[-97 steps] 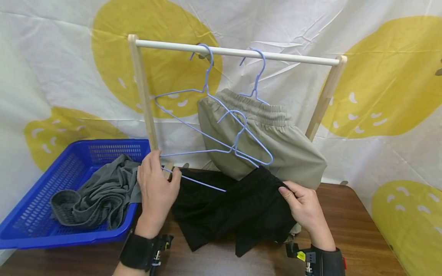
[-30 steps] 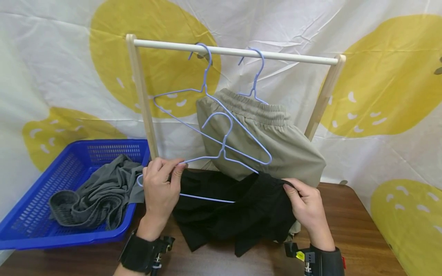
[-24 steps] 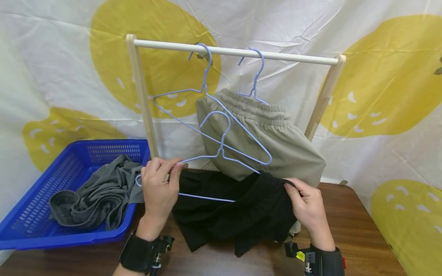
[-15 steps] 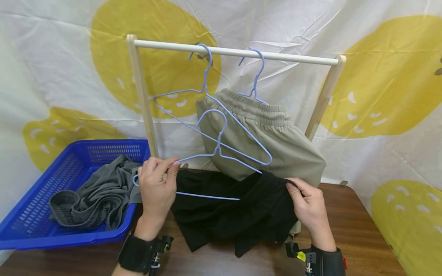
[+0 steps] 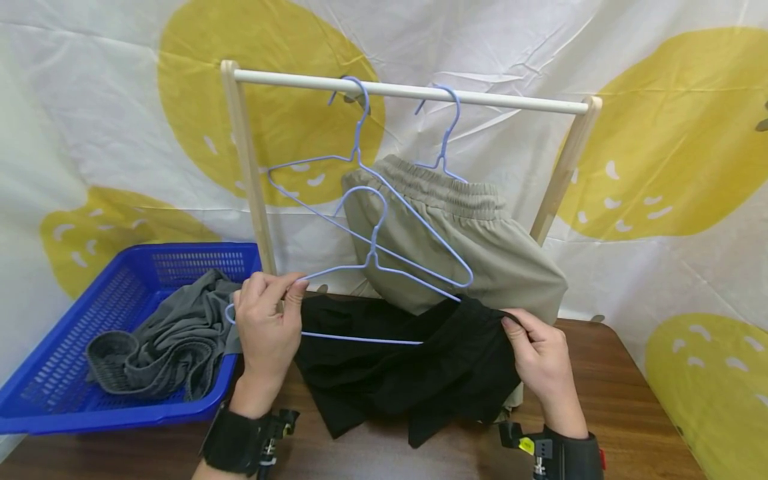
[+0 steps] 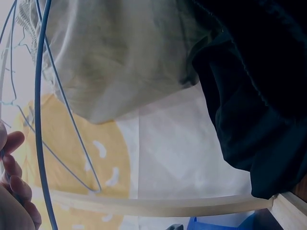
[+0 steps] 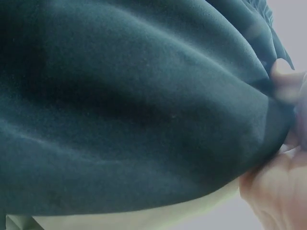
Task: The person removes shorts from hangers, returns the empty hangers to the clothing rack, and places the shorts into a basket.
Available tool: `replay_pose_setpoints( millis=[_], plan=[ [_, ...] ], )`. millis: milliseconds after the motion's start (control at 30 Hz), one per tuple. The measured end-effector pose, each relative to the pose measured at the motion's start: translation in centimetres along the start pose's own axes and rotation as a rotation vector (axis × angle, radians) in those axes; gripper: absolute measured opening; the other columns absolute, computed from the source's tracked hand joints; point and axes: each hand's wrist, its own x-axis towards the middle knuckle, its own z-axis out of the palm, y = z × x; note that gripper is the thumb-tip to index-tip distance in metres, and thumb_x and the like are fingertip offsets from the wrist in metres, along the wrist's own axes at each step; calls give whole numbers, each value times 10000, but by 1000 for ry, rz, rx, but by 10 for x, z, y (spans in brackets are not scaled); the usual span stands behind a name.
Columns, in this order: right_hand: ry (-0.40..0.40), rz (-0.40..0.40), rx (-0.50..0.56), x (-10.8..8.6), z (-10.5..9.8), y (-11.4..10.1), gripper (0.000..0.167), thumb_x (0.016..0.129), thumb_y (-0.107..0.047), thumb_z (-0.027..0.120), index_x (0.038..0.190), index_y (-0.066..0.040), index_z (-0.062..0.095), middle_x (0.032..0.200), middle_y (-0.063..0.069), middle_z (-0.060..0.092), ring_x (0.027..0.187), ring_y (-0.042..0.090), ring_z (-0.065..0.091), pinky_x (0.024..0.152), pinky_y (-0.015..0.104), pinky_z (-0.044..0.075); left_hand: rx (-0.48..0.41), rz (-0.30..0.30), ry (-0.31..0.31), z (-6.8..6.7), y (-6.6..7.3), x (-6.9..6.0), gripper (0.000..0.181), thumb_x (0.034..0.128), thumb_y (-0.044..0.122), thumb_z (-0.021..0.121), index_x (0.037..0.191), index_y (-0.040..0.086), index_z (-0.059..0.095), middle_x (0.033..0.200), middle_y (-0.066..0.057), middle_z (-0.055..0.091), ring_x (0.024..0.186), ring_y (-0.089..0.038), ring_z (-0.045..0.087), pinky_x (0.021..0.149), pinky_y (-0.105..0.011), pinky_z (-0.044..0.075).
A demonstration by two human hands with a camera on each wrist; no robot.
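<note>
In the head view, my left hand (image 5: pixel 268 327) pinches the left shoulder of a light-blue wire hanger (image 5: pixel 373 251) between thumb and fingers. The hanger's right shoulder and bottom bar run into the waist opening of black shorts (image 5: pixel 414 387), so its right end is hidden. At the right, my right hand (image 5: pixel 540 357) pinches the waistband and pulls it taut; the right wrist view has the dark cloth (image 7: pixel 144 105) stretched to the fingers. The shorts' left side hangs loose below the bottom bar. Left-hand fingers (image 6: pixel 19 187) appear at the left wrist view's edge.
Behind stands a rack with a white rail (image 5: pixel 510 100). It carries a bare hanger (image 5: pixel 312 159) and khaki shorts (image 5: pixel 444 200) on another hanger. A blue basket (image 5: pixel 72 333) holding a crumpled grey garment (image 5: pixel 180 347) stands left on the brown table (image 5: pixel 600 380).
The held hanger has shifted left and tilted, its hook now further left. My left hand has moved from its lower left end to pinch the shoulder wire. My right hand drifted slightly right with the waistband.
</note>
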Motion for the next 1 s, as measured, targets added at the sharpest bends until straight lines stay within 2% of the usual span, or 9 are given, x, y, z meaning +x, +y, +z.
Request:
replay_pose_setpoints(
  millis=[133,300,500,733,867,1000],
  plan=[
    [0,14,-1,0,-1,0,192,930,142,628,945,8,765,918,-188,718,824,-128,626,751,75,471,2,-11,4,-1,0,1,274,985,261,700,938,8,793,779,-139,567,719,-308,499,749,-363,278],
    [1,40,13,-1,-3,-1,186,939,137,622,957,17,763,939,-262,692,832,-124,624,765,72,465,-7,-14,12,-2,-1,1,198,960,185,730,936,-2,791,779,-145,567,717,-308,498,754,-356,277],
    [10,58,4,-1,-6,0,171,941,129,627,950,23,760,928,-279,681,819,-123,617,761,72,463,-4,-25,26,-3,-1,2,144,934,134,755,944,-4,794,776,-147,567,728,-311,505,758,-355,281],
    [16,96,-9,-2,-8,1,156,950,115,623,946,37,757,912,-332,651,813,-127,611,756,69,461,-3,-24,47,-5,-2,2,243,967,226,724,951,-7,794,778,-158,567,734,-329,509,757,-362,290],
    [20,110,-28,-2,-10,1,152,956,102,623,944,33,759,903,-297,665,808,-123,608,752,70,459,3,-20,58,-6,-3,2,324,989,298,691,949,-7,793,774,-160,561,733,-335,510,756,-367,295],
    [18,116,-37,-1,-11,1,155,961,92,624,943,25,763,895,-256,679,804,-116,607,751,72,458,10,-18,64,-6,-4,2,323,990,302,689,948,1,795,771,-159,561,735,-338,515,751,-377,300]
  ],
)
